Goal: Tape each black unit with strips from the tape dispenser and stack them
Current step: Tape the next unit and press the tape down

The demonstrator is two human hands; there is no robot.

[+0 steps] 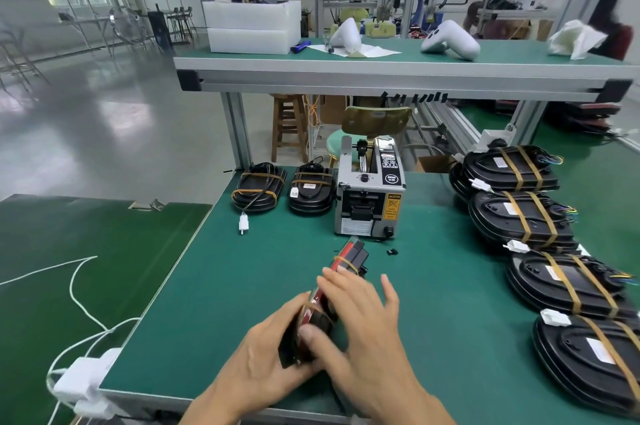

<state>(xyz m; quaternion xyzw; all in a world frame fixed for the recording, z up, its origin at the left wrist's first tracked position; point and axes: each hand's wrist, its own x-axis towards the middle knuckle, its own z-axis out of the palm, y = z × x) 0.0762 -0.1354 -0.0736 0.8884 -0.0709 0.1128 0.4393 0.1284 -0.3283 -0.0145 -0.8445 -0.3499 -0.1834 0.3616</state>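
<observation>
Gripping black unit [343, 272], both hands [263, 352] [363, 317].

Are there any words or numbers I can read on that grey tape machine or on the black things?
Yellow sticker on the tape machine: a warning sign, its words too blurred to read.
Round black badge and small icons on the machine: too small to read.
White labels on the black units: blurred, unreadable.
Nothing else readable.

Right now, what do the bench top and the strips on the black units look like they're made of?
Bench top: green matte mat, probably rubber or vinyl, with no glare. Strips on the black units: brownish-amber tape, thin and flat, likely plastic film or paper.
</observation>
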